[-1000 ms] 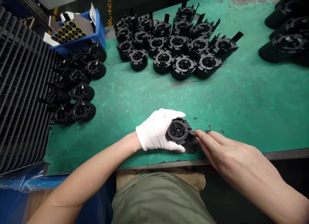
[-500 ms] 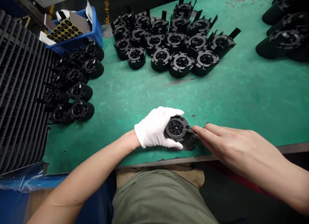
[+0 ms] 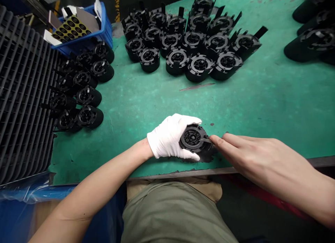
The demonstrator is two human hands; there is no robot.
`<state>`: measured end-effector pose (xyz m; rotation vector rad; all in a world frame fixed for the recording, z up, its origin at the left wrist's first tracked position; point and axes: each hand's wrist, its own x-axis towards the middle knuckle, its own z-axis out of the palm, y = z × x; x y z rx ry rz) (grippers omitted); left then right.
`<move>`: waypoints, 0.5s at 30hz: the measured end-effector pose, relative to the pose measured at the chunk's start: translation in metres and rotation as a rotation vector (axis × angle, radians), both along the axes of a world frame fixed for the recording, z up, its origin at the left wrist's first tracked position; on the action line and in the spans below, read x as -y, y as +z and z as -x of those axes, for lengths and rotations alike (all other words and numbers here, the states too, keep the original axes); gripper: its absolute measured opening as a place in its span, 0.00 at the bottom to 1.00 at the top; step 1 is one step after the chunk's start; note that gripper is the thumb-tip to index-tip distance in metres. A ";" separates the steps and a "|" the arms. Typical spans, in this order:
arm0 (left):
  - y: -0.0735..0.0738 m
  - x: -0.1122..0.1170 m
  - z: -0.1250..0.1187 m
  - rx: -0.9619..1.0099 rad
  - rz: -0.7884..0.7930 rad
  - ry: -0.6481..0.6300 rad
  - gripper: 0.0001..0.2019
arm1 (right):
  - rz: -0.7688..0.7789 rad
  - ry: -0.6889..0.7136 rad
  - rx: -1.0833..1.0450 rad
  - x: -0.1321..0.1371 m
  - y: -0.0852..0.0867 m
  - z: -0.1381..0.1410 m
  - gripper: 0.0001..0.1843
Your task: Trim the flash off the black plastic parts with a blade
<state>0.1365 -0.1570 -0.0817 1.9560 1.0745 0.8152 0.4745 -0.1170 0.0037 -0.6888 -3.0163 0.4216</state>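
Observation:
My left hand [image 3: 171,136], in a white fabric glove, is wrapped around the side of a round black plastic part [image 3: 192,139], with its ribbed circular face turned upward. At the part's right edge are the fingertips of my bare right hand [image 3: 243,154]. Thumb and forefinger pinch a thin metal blade [image 3: 205,140], whose tip lies over the part's face. The hand's fingers hide the part's right rim, and the glove hides its left side.
Several black parts stand in a cluster [image 3: 176,61] on the worn green table [image 3: 274,107], with more at left [image 3: 87,84] and back right [image 3: 311,44]. A blue crate [image 3: 104,32] and a black slotted rack [image 3: 23,89] sit at left. The table's front edge [image 3: 183,174] runs close below my hands.
The black part has turned slightly in my gloved hand. My right fingers have shifted up its edge, and the thin blade now shows over its face. The whole view has tilted slightly.

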 end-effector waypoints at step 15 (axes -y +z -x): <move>-0.016 0.047 -0.016 -0.277 -0.198 0.422 0.65 | -0.160 -0.181 -0.202 0.037 -0.020 0.010 0.19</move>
